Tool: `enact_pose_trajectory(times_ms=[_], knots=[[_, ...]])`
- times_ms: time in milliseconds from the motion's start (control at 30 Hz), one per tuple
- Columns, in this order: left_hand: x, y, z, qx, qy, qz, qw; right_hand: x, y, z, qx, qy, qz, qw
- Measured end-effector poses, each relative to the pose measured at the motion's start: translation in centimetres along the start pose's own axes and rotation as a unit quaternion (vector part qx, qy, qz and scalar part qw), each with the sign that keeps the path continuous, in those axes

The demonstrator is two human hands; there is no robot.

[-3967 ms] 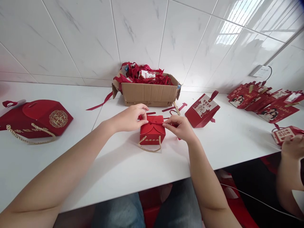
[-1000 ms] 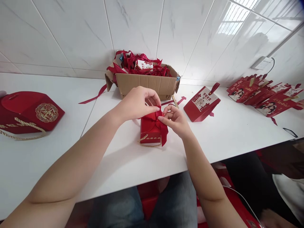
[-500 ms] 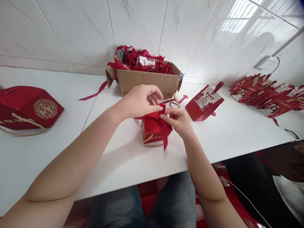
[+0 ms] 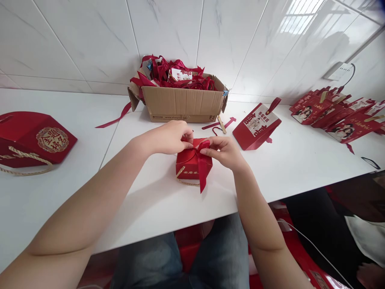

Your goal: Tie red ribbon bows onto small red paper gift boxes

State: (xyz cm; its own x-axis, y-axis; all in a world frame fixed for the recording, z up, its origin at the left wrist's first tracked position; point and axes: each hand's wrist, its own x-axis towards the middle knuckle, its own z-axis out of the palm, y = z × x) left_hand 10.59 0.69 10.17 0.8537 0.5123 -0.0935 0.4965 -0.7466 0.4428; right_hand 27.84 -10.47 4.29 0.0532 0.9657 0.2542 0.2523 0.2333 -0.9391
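Observation:
A small red gift box (image 4: 187, 170) with a twisted gold cord handle stands on the white table in front of me. A red ribbon (image 4: 203, 170) crosses its top, and one tail hangs down the near side. My right hand (image 4: 224, 151) pinches a loop of the ribbon between thumb and fingers at the box's right. From the left, my left hand (image 4: 174, 136) is bent over the top, its thumb and fingertips closed on the ribbon close to the middle; part of that grip is hidden by the fingers.
Behind the box, a cardboard carton (image 4: 183, 102) is heaped with red ribbons. A red handled gift bag (image 4: 255, 128) stands to the right; several more bags (image 4: 313, 108) lie farther right. A larger red box (image 4: 36, 138) sits at left. Another person's dark clothing (image 4: 319, 228) shows lower right.
My left hand has come down from above the upright ribbon loop to the box top. The right hand now holds a loop lying over to the right. The view has shifted slightly.

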Motion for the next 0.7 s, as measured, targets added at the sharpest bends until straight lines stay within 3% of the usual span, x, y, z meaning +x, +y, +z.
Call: enact_pose_trajectory(times_ms=[233,467,567,700], knots=[[-0.1,0.3,0.2,0.008,0.014,0.007,1.0,-0.2,-0.3,-0.4,0.012,-0.04,0.032,0.999],[-0.4,1.0,0.5,0.065,0.011,0.061,0.996,-0.6,-1.3,-0.3,0.033,-0.07,0.09,0.993],[-0.4,1.0,0.3,0.043,-0.01,0.087,0.995,-0.7,-1.4,-0.4,0.062,-0.062,0.102,0.991],[-0.6,1.0,0.1,0.019,-0.027,0.06,0.998,-0.7,-1.5,-0.2,0.078,-0.043,0.118,0.989]])
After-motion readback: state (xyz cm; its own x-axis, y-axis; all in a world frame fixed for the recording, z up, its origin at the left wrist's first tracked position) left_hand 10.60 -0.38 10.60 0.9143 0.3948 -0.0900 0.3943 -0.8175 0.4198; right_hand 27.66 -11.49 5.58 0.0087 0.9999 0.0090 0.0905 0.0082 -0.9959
